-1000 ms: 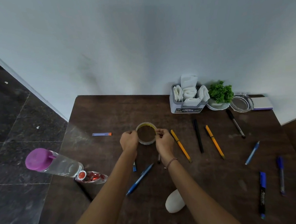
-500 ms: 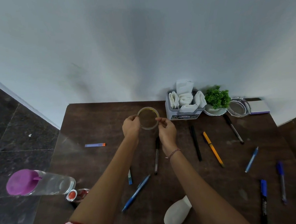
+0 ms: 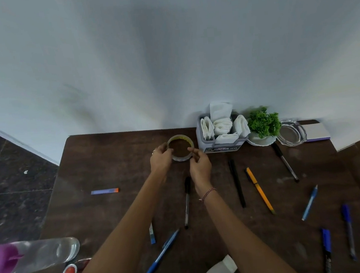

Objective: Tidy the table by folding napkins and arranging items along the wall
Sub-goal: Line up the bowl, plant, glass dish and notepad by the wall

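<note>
Holding the tape roll [image 3: 180, 147] between the left hand [image 3: 161, 160] and the right hand [image 3: 200, 167] at the back of the desk [image 3: 111, 160], close to the wall [image 3: 167, 60] and just left of the napkin holder [image 3: 221, 142]. Standing in a row along the wall, rightward from that holder: plant [image 3: 263, 124], glass dish [image 3: 291, 133], notepad [image 3: 317, 131]. Lying scattered in front of that row and right of the arms: pens [image 3: 259, 190]. Lying at the near left corner: a bottle [image 3: 38, 255].

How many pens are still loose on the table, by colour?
Blue or blue-capped pens: 4
Black or black-capped pens: 3
Yellow pen: 1
Total: 8
Short blue piece, partly hidden: kind unclear, not counted.
</note>
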Demonstrator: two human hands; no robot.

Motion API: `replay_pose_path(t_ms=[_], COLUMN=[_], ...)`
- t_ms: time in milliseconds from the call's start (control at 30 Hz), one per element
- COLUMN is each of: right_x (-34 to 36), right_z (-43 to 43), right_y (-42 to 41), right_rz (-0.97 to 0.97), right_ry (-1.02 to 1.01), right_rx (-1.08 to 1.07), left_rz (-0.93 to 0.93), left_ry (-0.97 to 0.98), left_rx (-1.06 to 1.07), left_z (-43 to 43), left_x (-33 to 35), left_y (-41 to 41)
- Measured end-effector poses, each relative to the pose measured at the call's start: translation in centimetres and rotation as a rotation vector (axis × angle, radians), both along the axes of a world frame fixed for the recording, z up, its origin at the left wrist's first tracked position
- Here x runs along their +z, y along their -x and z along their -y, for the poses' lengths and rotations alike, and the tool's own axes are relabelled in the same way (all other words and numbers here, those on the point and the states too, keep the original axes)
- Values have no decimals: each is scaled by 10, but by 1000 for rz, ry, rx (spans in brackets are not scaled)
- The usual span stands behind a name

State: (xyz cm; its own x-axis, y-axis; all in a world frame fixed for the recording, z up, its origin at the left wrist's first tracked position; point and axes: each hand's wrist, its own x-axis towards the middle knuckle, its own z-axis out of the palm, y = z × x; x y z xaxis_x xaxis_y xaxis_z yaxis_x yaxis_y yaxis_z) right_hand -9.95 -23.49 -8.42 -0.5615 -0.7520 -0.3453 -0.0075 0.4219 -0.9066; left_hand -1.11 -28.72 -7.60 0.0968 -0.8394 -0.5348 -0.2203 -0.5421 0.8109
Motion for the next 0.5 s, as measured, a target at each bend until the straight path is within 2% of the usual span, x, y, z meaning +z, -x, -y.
replay_pose_path(t_ms=[133,333,500], right_x=[-2,-3,-2], right_z=[-11,-15,-2], right_y=[-2,-10,-6], right_rz=[-92,24,-15], right_ry=[26,28,12], right_rx=[7,-28,13], left_rz=[47,-174,-242], left_ry=[52,-51,-71], left_rx=[108,195,190], left_z=[-8,-13,-1], left_x=[-7,-10,-2], left_y=[0,12,18])
